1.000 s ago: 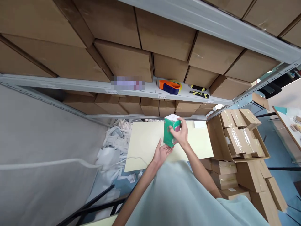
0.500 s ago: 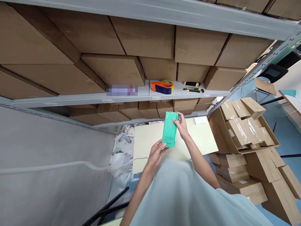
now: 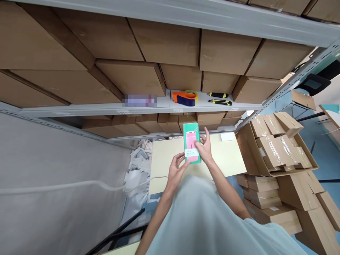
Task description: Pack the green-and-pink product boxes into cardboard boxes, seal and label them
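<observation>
A small green product box (image 3: 188,131) with a pink device pictured on its front is held upright in front of me, above the pale yellow table (image 3: 164,161). My left hand (image 3: 177,169) grips its lower left corner, with the thumb at the bottom edge. On the right side, my right hand (image 3: 205,148) holds the box, its thumb pressed on the pink picture and one finger raised away from the edge. The fingers behind the box are hidden.
Cardboard boxes (image 3: 225,49) fill the grey shelf rack ahead. On its ledge lie an orange and blue tape dispenser (image 3: 184,99) and two box cutters (image 3: 220,102). A white cable (image 3: 90,184) runs along the left. Taped cartons (image 3: 276,148) are stacked at the right.
The green box has been turned over: its printed text side faced me before, and the pink picture side does now. My hands have shifted their hold slightly.
</observation>
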`<state>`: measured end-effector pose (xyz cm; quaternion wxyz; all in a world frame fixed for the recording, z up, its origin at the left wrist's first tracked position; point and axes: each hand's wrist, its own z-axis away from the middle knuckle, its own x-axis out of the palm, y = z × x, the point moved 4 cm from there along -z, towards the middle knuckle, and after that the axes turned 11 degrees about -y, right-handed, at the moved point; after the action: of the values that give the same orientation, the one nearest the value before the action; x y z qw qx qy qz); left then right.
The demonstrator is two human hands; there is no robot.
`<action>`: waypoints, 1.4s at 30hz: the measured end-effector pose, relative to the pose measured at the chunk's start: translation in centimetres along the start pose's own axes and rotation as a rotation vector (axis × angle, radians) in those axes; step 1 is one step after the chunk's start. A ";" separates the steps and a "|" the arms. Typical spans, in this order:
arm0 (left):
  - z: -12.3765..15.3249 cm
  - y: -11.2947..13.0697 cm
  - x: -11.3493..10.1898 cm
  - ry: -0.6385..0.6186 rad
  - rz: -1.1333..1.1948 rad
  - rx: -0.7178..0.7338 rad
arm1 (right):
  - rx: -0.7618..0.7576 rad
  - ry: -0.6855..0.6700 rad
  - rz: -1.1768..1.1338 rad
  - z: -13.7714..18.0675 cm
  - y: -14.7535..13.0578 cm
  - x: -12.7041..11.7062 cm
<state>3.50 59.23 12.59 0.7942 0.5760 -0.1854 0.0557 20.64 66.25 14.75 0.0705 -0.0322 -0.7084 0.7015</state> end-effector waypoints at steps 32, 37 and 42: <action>1.4 1.9 0.6 -0.154 0.103 -0.163 | 0.032 -0.256 -0.088 2.8 -2.3 0.5; 1.4 2.0 0.5 -0.128 0.107 -0.143 | 0.039 -0.287 -0.114 3.0 -1.8 1.1; 1.2 1.6 0.6 -0.070 0.088 -0.085 | 0.035 -0.333 -0.092 2.9 -2.6 1.4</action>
<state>3.30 58.58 14.55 0.8077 0.5348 -0.2403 0.0623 18.99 63.53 17.42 -0.0153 0.1180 -0.6987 0.7054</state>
